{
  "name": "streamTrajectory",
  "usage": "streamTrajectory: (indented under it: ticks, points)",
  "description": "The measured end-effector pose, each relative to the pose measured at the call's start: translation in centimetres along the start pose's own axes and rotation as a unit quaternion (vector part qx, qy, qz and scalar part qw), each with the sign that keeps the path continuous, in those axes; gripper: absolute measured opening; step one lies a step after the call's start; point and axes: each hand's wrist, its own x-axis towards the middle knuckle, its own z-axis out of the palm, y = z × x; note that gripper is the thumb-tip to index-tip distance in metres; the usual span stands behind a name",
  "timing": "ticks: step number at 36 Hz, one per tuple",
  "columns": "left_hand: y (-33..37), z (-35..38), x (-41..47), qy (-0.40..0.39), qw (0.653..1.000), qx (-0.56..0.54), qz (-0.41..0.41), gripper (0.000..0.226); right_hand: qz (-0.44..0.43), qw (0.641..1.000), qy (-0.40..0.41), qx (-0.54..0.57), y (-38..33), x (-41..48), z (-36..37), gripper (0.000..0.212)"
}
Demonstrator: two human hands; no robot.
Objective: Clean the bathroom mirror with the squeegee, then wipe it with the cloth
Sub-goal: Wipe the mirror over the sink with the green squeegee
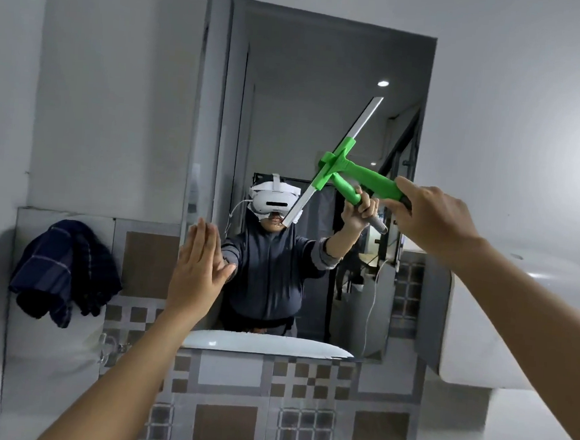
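The rectangular mirror (291, 82) hangs on the wall ahead. My right hand (429, 216) grips the green handle of the squeegee (363, 175). Its long grey blade lies slanted against the glass, running from upper right to lower left. My left hand (199, 268) is flat, fingers up, palm pressed on the mirror's lower left edge. A dark blue checked cloth (62, 272) hangs on the wall to the left of the mirror, apart from both hands.
A white basin (479, 336) juts from the wall at the right, and a tap (111, 348) sits low at the left. Brown and grey patterned tiles (304, 392) cover the wall below the mirror. The mirror reflects a person wearing a headset.
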Motion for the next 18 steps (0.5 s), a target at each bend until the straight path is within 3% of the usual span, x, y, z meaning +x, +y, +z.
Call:
streamTrajectory:
  ticks: [9,18]
  points:
    - [-0.2,0.3,0.0,0.0,1.0,0.01,0.0,0.088,0.082,0.996,-0.022,0.017,1.0,-2.1,0.2,0.027]
    - [0.0,0.2,0.3,-0.011,1.0,0.014,-0.022,0.086,0.171,0.979,-0.002,0.11,-1.3,-4.8,3.0,0.025]
